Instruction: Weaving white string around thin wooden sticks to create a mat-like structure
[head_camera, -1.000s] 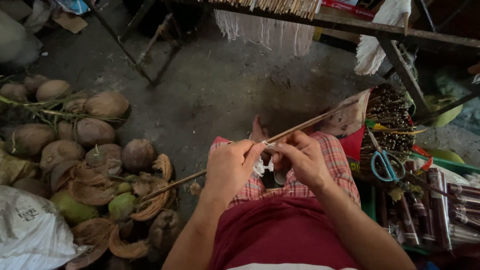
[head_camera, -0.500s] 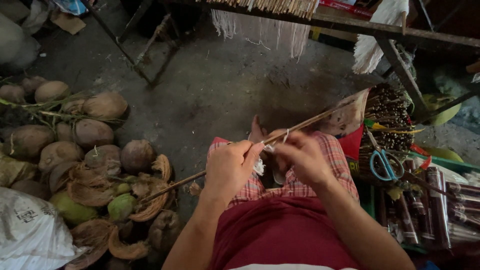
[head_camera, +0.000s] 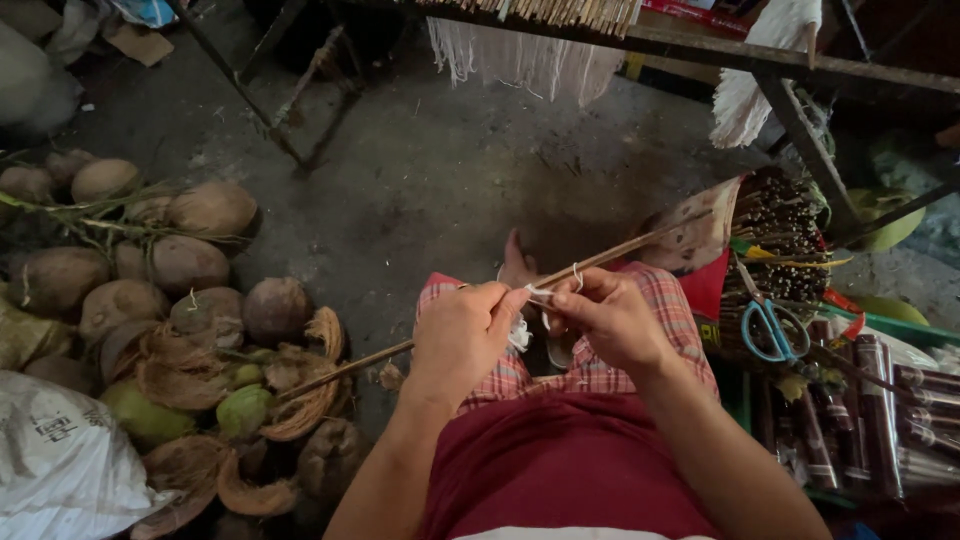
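Head view: person seated, both hands over the lap, working on one thin stick.
Stick: long thin stick (head_camera: 600, 258) runs diagonally between the fingertips, low end out past the left hand toward the husks, high end past the right hand toward the bundle. It lies across the knees, likely so both hands can reach one spot.
String: white string (head_camera: 535, 295) sits on the stick right between the two sets of fingertips, with a loop just beyond the right fingers and a frayed tuft hanging below the left ones.
Left hand: left hand (head_camera: 462, 335) closed, thumb and fingers pinched on the string end against the stick, apparently to keep it taut.
Right hand: right hand (head_camera: 608, 315) closed, fingertips pinching stick and string from the other side, almost touching the left fingertips.
Lap: checked cloth (head_camera: 590, 365) under both hands.
Right of right hand: blue-handled scissors (head_camera: 768, 330) near, within reach; stick bundle (head_camera: 775, 225) beyond them.
Left of left hand: coconuts and husks (head_camera: 190, 300) piled on the floor, well apart.
Far beyond fingers: white fringe (head_camera: 520, 60) hanging off a frame.
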